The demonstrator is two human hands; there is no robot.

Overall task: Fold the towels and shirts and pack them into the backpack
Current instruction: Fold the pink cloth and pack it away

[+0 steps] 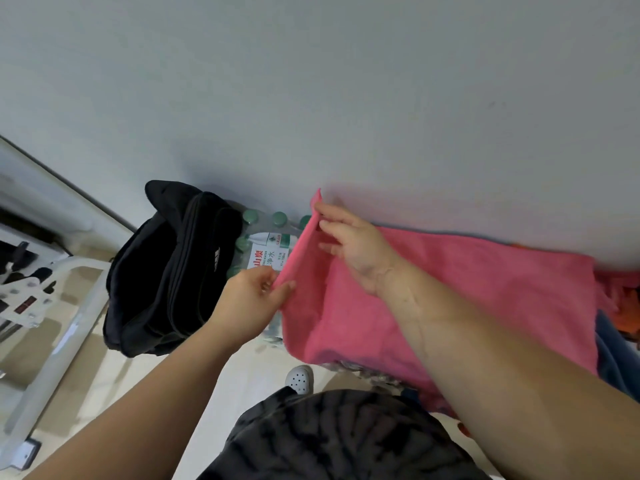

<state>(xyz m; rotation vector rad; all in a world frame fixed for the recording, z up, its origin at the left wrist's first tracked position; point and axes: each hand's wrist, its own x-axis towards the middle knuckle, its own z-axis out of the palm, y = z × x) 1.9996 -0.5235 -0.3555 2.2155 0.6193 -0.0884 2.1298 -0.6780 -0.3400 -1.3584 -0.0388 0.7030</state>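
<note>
One pink towel (467, 299) is being handled, and that's about it lol. Its near short edge is pinched at both corners: the lower corner by the left hand (249, 299), the upper one by the right hand (353, 247), fingers curled onto the cloth. The rest of it is spread out to the right, against the wall. (poster A)

So early days, it'd be judged? And where's the backpack? (poster B)

Very early. No fold is seen in the towel yet. A first fold looks about to be made, with the held edge carried across. The black backpack (166, 271) is stood on the floor at the left, apart from the towel, with a pack of water bottles (266, 251) between them. Whether it's unzipped can't be told, and nothing is seen packed inside. (poster A)

And the shirts? (poster B)

Some orange and blue cloth (625, 320) is glimpsed past the towel's far end, bunched by the look of it. What it is can't be made out. Pretty much everything is left to be done. (poster A)
</note>
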